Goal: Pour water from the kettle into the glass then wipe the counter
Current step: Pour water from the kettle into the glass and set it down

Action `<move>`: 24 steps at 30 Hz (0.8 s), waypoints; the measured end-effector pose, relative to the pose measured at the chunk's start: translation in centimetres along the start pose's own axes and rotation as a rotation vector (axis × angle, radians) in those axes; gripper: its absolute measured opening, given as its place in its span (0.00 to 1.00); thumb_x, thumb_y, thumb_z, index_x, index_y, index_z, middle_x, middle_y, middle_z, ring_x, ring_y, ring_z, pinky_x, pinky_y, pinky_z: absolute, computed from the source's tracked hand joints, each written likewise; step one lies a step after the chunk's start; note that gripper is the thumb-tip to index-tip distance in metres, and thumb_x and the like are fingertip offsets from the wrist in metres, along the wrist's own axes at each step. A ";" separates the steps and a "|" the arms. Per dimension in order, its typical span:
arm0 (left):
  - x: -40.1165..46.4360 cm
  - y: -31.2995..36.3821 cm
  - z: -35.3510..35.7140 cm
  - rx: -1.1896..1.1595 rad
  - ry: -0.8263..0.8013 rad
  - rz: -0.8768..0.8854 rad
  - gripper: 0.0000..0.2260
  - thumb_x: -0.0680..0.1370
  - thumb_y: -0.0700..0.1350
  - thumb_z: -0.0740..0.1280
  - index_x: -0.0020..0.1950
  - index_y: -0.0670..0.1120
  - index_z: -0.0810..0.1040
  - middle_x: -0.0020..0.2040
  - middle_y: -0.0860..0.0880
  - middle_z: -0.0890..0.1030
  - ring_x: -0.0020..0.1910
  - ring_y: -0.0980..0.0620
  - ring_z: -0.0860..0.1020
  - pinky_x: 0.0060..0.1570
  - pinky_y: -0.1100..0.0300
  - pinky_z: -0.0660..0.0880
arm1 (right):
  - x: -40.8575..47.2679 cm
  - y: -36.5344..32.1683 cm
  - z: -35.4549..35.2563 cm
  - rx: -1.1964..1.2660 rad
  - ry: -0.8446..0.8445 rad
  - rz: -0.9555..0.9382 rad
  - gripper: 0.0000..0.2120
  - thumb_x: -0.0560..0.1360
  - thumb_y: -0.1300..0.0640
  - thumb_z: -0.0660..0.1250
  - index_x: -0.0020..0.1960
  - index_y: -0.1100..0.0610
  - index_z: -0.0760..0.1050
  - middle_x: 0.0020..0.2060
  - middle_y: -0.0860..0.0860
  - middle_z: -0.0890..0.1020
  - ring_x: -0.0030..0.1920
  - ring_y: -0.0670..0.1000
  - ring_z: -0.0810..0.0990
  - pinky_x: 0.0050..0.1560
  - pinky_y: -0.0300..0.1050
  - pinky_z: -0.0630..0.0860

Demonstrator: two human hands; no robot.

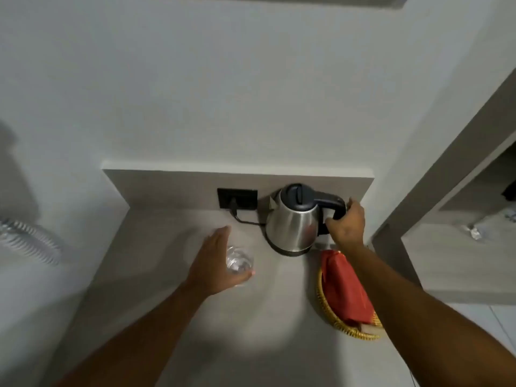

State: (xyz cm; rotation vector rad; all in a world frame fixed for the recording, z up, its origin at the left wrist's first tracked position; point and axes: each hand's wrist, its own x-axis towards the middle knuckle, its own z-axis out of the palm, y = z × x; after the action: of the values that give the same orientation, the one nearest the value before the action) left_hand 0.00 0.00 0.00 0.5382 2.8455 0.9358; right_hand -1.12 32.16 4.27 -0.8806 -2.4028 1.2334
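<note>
Right hand (347, 223) wrapped around black plastic handle of brushed-steel electric kettle (293, 223), fingers curled over the grip, thumb toward the steel body; left hand (216, 263) loosely open, fingers extended and cupped against the left side of clear drinking glass (239, 262), thumb tip at its near rim, full closure around it not discernible. Pale grey wood-grain counter (251, 317) underneath, narrow, running away toward a low upstand of the same finish, white ledge on top, plain off-white wall above. Kettle upright at the back right of the counter on its dark base, black lid closed, spout turned left. Black wall socket plate (237, 198) in the upstand left of the kettle, black cord (245, 220) plugged in and trailing right along the surface to the kettle base. Glass upright, left of and nearer than the kettle, apart from it; contents too blurred to judge. Round yellow woven basket (335, 322) at the right counter edge, near side of the kettle, partly under the right forearm, holding a red folded cloth (344, 286). Grey open shelving unit (446, 247) at far right; ribbed translucent hose (28, 238) at far left
</note>
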 end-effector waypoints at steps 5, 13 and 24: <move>-1.5 -1.9 3.2 -0.262 0.022 -0.143 0.49 0.57 0.57 0.86 0.73 0.51 0.68 0.68 0.56 0.76 0.65 0.58 0.75 0.64 0.63 0.71 | 1.8 -0.5 1.3 0.204 0.028 0.151 0.19 0.69 0.67 0.70 0.57 0.54 0.75 0.53 0.55 0.80 0.52 0.54 0.79 0.51 0.44 0.77; -1.5 -3.1 5.6 -0.414 0.083 -0.309 0.39 0.57 0.50 0.84 0.65 0.59 0.74 0.55 0.63 0.82 0.55 0.68 0.80 0.49 0.79 0.73 | 3.4 -0.5 2.0 0.153 -0.023 0.159 0.17 0.71 0.74 0.61 0.50 0.53 0.75 0.41 0.52 0.79 0.48 0.56 0.79 0.50 0.48 0.78; -1.7 -2.4 5.4 -0.438 0.138 -0.334 0.38 0.56 0.46 0.85 0.65 0.55 0.78 0.56 0.56 0.85 0.54 0.56 0.83 0.55 0.63 0.79 | -1.3 -9.9 0.0 -0.321 -0.119 -0.671 0.10 0.63 0.70 0.72 0.41 0.61 0.75 0.40 0.57 0.77 0.44 0.57 0.74 0.42 0.52 0.74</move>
State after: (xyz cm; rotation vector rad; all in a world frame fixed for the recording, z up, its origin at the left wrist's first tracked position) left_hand 1.94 0.59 -5.78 -0.0468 2.5911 1.5043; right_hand -3.91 26.99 12.31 -0.0270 -2.6910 0.6681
